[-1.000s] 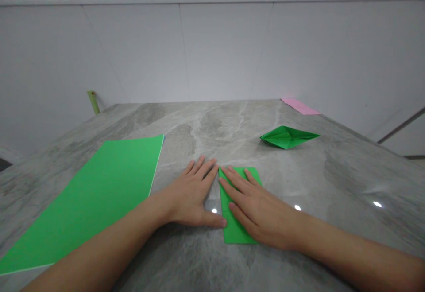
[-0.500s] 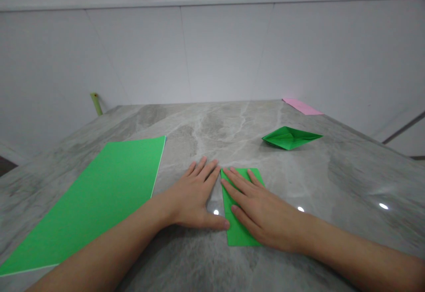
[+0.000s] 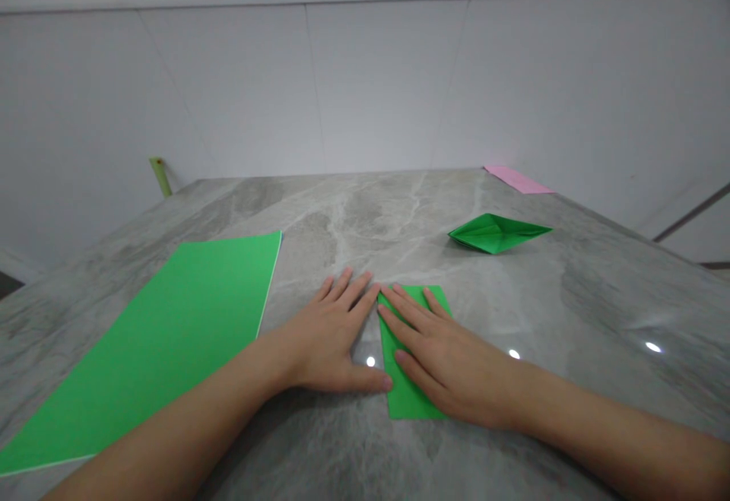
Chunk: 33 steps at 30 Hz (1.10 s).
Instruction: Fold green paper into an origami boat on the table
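Observation:
A small green sheet of folded paper lies flat on the grey marbled table. Across its upper and right part rests my right hand, palm down with fingers stretched out, hiding much of the paper. My left hand is spread flat on the table just left of it. Its thumb tip touches the paper's left edge, and its index fingertip is by the upper left corner. Beyond my right hand sits a green folded paper boat, pointed at both ends.
To the left lies a stack of large green paper, partly under my left forearm. A pink paper is at the table's far right edge. Behind the table stands a white wall, with a light-green strip near the far left corner.
The view has shifted very slightly. Both hands stay in place on and beside the small green paper; nothing else has visibly moved.

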Available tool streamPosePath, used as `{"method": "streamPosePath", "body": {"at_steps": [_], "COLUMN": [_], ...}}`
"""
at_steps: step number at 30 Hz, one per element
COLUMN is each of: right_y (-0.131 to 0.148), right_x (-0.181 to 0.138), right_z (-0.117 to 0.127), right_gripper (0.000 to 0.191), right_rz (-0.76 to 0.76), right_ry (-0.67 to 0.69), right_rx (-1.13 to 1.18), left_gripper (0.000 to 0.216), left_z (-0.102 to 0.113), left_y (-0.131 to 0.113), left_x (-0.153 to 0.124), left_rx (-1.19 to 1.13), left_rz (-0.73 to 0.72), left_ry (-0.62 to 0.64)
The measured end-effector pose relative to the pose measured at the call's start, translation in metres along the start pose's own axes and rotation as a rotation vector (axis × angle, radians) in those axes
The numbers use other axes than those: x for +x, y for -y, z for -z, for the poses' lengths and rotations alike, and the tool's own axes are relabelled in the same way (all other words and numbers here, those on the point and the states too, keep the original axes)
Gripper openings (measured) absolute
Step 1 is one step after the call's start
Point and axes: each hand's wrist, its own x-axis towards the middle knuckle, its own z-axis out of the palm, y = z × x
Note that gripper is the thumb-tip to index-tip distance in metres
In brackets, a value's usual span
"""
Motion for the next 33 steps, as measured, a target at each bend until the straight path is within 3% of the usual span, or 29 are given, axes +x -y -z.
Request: {"method": "streamPosePath", "body": {"at_steps": [33], "right_y": [-0.0003], "right_x": [-0.0013], "right_z": [-0.0010], "right_gripper": [0.059], "right_rz": [-0.005], "right_ry": [-0.001], "right_rx": [0.044], "left_gripper": [0.117], "left_z": [0.0005], "left_y": [0.0006], "left_x": [-0.0011], "left_rx": [-0.024], "left_rz": [-0.010], "left_ry": [-0.013]}}
